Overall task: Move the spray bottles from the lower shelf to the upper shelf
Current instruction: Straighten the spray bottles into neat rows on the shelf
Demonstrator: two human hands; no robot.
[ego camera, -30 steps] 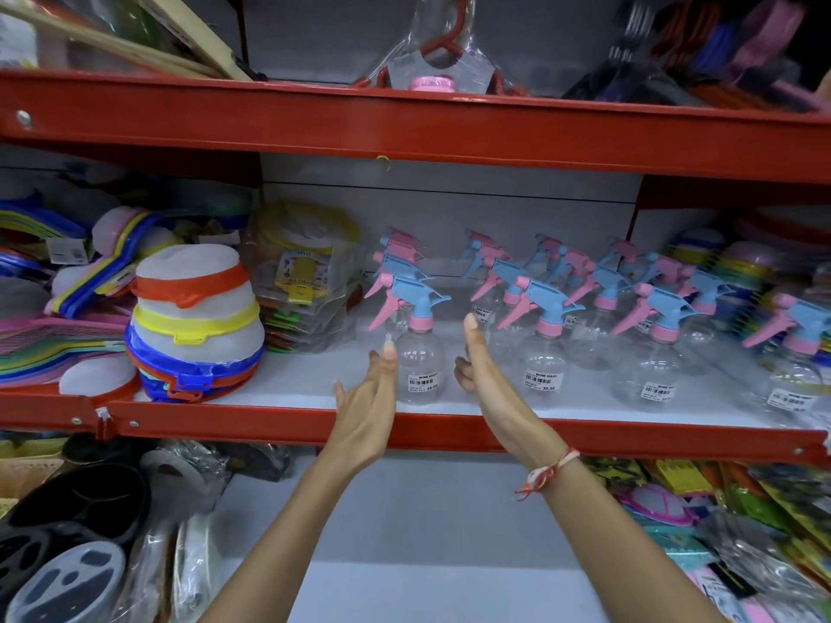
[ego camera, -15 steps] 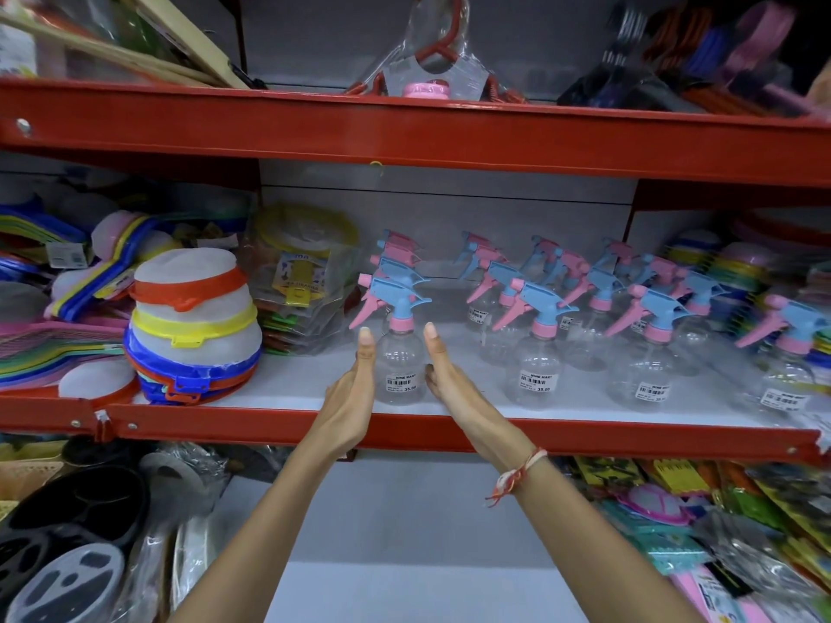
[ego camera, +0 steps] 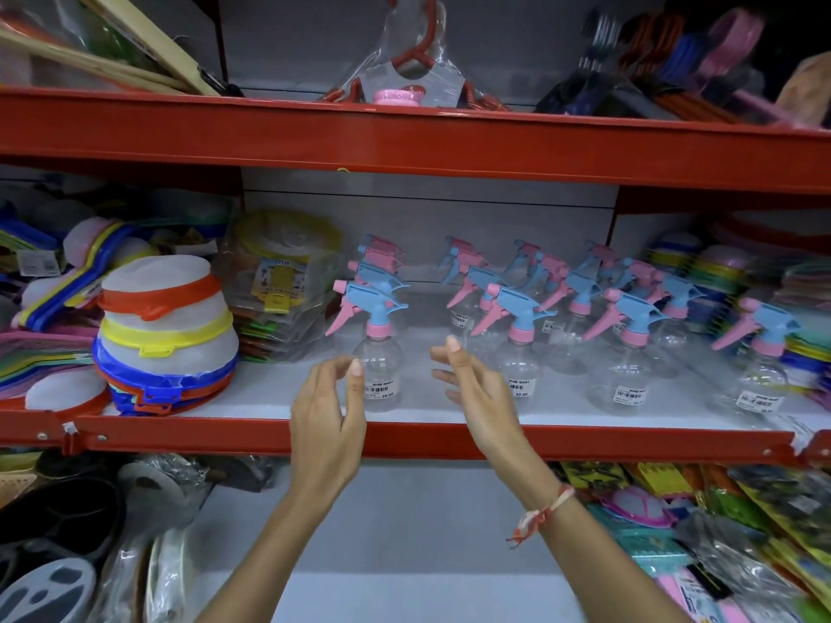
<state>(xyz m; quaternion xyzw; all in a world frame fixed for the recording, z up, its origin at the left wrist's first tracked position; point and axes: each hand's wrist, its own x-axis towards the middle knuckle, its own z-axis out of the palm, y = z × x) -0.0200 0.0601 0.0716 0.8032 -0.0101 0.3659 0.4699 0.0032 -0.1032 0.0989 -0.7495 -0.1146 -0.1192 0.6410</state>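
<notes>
Both hands, drawn slightly back: left hand point(ego camera: 330, 411) and right hand point(ego camera: 476, 393) open, empty, flanking front spray bottle point(ego camera: 380, 353); risk, toppling crowded light neighbours.

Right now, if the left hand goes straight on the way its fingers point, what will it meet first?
Most likely the nearest spray bottle: the left hand is open beside the left side of its clear body, fingertips almost at it. Depth is unclear, so the hand may slip past and reach the bottles behind.
</notes>
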